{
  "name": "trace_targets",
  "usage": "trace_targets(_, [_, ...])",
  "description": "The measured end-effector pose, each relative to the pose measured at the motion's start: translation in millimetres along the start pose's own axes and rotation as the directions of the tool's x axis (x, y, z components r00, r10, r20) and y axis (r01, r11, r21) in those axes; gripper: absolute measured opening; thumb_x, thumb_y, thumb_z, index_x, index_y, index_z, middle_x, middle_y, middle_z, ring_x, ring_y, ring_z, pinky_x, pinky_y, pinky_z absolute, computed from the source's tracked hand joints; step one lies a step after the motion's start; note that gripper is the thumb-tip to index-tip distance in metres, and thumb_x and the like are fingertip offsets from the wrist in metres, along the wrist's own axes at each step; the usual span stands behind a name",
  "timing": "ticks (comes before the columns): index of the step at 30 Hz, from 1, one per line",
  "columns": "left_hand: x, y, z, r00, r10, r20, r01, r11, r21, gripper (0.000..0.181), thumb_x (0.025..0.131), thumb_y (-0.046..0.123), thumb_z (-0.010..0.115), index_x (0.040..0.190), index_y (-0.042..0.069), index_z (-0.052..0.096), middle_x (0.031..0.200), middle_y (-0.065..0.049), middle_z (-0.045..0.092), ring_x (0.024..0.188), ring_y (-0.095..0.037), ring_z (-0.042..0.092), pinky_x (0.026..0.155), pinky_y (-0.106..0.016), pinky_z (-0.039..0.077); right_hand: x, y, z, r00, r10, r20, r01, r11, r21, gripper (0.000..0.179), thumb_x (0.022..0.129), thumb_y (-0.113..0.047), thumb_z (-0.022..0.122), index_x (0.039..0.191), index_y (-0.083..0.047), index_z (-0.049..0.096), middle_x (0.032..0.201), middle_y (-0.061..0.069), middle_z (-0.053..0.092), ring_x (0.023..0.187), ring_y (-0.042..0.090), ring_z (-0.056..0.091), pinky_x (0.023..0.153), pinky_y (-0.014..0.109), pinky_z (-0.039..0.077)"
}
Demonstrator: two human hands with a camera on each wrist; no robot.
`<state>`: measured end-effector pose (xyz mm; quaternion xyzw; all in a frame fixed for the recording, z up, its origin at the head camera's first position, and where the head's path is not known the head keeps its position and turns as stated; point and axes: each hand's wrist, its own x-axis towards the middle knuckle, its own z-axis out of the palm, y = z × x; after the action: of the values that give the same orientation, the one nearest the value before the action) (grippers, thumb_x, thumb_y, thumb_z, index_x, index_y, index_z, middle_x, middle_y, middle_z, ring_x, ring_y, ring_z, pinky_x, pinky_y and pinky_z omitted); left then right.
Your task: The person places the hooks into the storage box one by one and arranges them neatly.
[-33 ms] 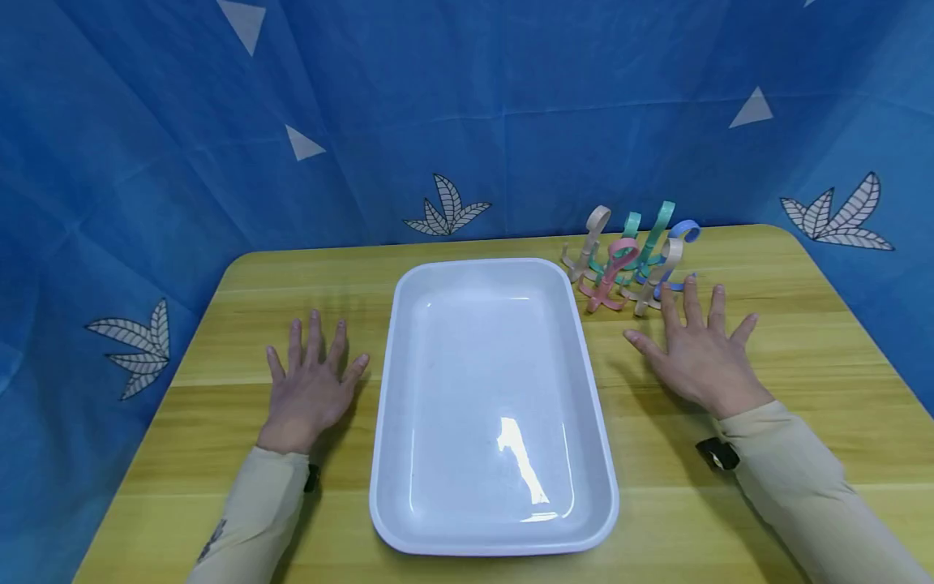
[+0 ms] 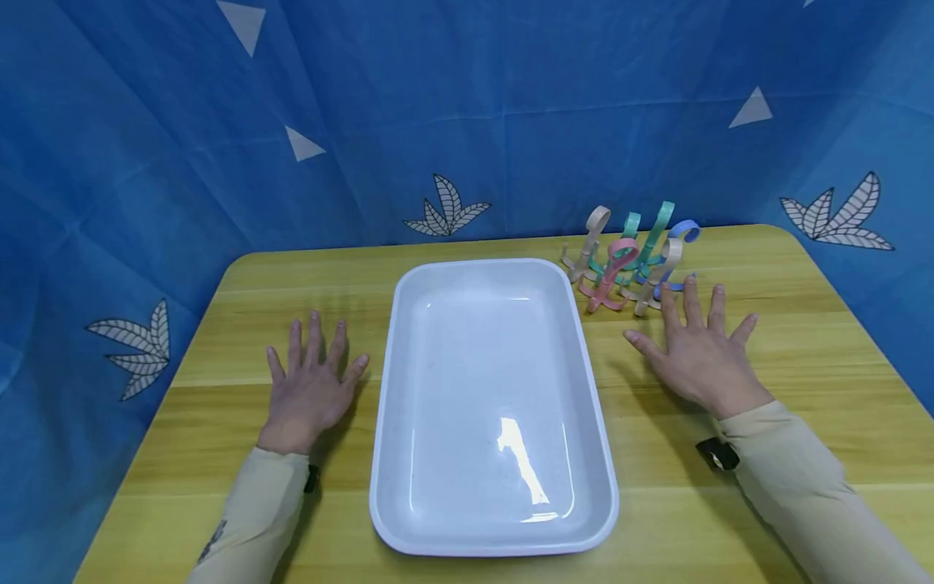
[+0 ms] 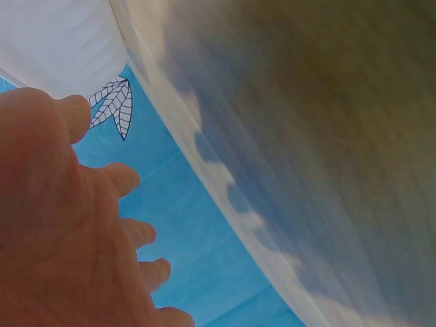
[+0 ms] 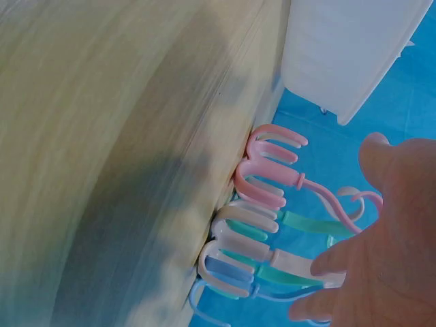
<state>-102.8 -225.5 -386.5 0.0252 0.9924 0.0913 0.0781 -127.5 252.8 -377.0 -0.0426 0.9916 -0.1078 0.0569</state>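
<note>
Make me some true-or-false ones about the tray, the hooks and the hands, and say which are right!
1. The white tray is between the left hand and the right hand. True.

2. The pink hook is inside the white tray. False: the pink hook stands on the table, beside the white tray.

3. The left hand is holding a hook. False: the left hand has its fingers spread and holds nothing.

4. The pink hook is nearer the right hand than the left hand. True.

5. The cloth behind the table is red. False: the cloth is blue.
</note>
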Motion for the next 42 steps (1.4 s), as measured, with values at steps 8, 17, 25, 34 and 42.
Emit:
trace_targets(8, [-0.3,-3.1,1.1,1.0,-0.016,-0.004,0.016,1.0,0.012,0.075,0.103,0.059,0.016,0.158,0.008,0.011,0.159,-0.019,-0.017,0.141,-0.037,-0.025,0.106,-0.067,-0.019,0.1,0.9,0.3,1.0,-0.004,0.003,0.004,1.0,-0.006,0.096,0.096,-0.072,0.022,0.155,0.001,0.006,0.155,0.032,-0.013,0.134,0.054,-0.024,0.091,0.081,-0.019])
trace_targets(17, [-3.1,-7.0,-2.1,0.987,0.01,-0.159,-0.026,0.995,-0.096,0.076,0.105,0.047,0.037,0.156,-0.002,0.009,0.159,-0.028,0.001,0.144,-0.045,0.0,0.113,-0.064,0.011,-2.5,1.3,-25.2,0.979,-0.052,-0.198,0.07,0.994,0.085,0.083,0.102,-0.055,0.041,0.151,0.01,0.023,0.153,0.035,0.015,0.143,0.05,0.0,0.104,0.077,0.006])
trace_targets(25, [2.6,-9.1,-13.0,0.959,-0.003,-0.285,-0.106,0.925,-0.365,0.067,0.104,0.035,0.051,0.15,-0.008,0.029,0.152,-0.027,0.03,0.132,-0.045,0.038,0.107,-0.055,0.035,15.9,8.3,-54.9,0.897,-0.019,-0.442,0.221,0.884,0.412,0.05,0.1,-0.022,0.059,0.142,0.002,0.046,0.139,0.025,0.042,0.128,0.045,0.039,0.107,0.058,0.034])
trace_targets(34, [3.3,1.3,-11.5,0.988,0.002,-0.154,-0.12,0.633,-0.765,0.057,0.098,0.041,0.061,0.143,0.007,0.051,0.139,-0.007,0.055,0.124,-0.018,0.053,0.097,-0.027,0.048,38.9,15.6,-59.6,0.939,-0.047,-0.34,0.202,0.876,0.438,0.055,0.1,-0.023,0.061,0.146,0.0,0.043,0.142,0.025,0.039,0.129,0.049,0.039,0.106,0.062,0.033])
trace_targets(42, [2.9,17.3,-3.3,0.997,0.075,-0.019,-0.057,0.534,-0.844,0.063,0.094,0.04,0.067,0.14,-0.001,0.052,0.139,-0.012,0.054,0.126,-0.023,0.052,0.101,-0.033,0.045,49.2,22.3,-51.1,0.949,-0.057,-0.312,0.203,0.865,0.46,0.053,0.099,-0.021,0.062,0.142,0.005,0.044,0.137,0.026,0.042,0.129,0.046,0.039,0.106,0.06,0.035])
